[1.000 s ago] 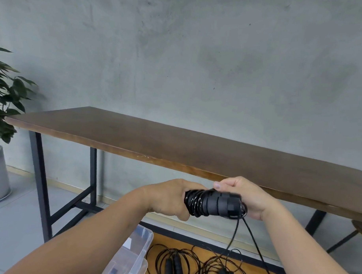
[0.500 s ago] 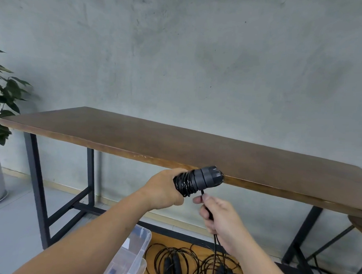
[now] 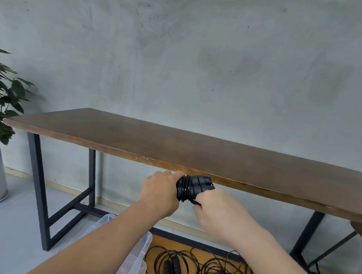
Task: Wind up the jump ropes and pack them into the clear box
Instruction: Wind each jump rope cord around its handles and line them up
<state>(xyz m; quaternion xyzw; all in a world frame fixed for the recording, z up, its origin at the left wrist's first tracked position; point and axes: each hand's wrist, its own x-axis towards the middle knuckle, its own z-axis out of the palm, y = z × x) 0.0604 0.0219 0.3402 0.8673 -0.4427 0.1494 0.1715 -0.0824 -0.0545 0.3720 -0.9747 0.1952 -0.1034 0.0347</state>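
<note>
The jump rope [image 3: 191,187] in hand is a black bundle held in the air just in front of the near edge of the wooden table [image 3: 196,145], its two handles laid side by side with cord coiled tightly round them. The left hand [image 3: 160,192] is clenched round the handle ends, which keeps the bundle steady as a core to wind on; the right hand [image 3: 215,207] sits just below and beside it, its fingers curled on the cord where it leaves the coils, probably to keep the turns taut. Compared with half a second ago, the right hand has risen from lower down, where it held the cord hanging, to close against the bundle, and no hanging stretch shows now, so the winding looks nearly done. Below, the clear box [image 3: 139,250] waits on the floor beside more loose ropes [image 3: 192,266] lying on a brown mat, within easy reach for packing.
</note>
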